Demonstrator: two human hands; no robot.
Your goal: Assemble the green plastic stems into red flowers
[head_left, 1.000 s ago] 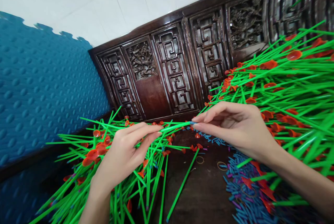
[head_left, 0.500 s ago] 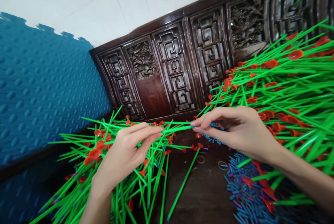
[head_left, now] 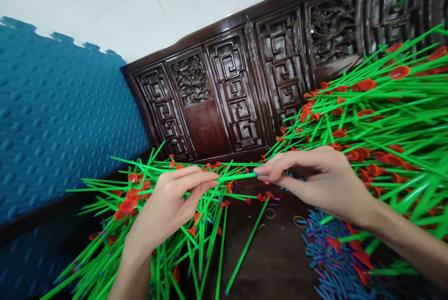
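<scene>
A bright green plastic stick [head_left: 240,177] stretches nearly level between my two hands. My left hand [head_left: 177,199] pinches it between thumb and fingers. At the stick's right end, my right hand [head_left: 311,178] has thumb and fingertips closed on a small dark blue tip piece [head_left: 256,175], which is mostly covered by the fingers. Below and around my left hand lies a heap of green sticks [head_left: 201,248], many with orange-red suction cups [head_left: 128,205] on their ends. Small blue pieces [head_left: 332,253], with some purple ones among them, are piled below my right hand.
A larger heap of green sticks with red cups [head_left: 399,73] fills the right side. Behind stands a carved dark wood backrest [head_left: 206,127]; a blue foam mat [head_left: 63,122] stands at left. Rubber bands [head_left: 269,213] and a single stick [head_left: 247,246] lie on the dark wood surface [head_left: 276,258].
My right fingertips have moved slightly down and left at the stick's end, and the stick's right end has dipped a little. My left hand has hardly moved.
</scene>
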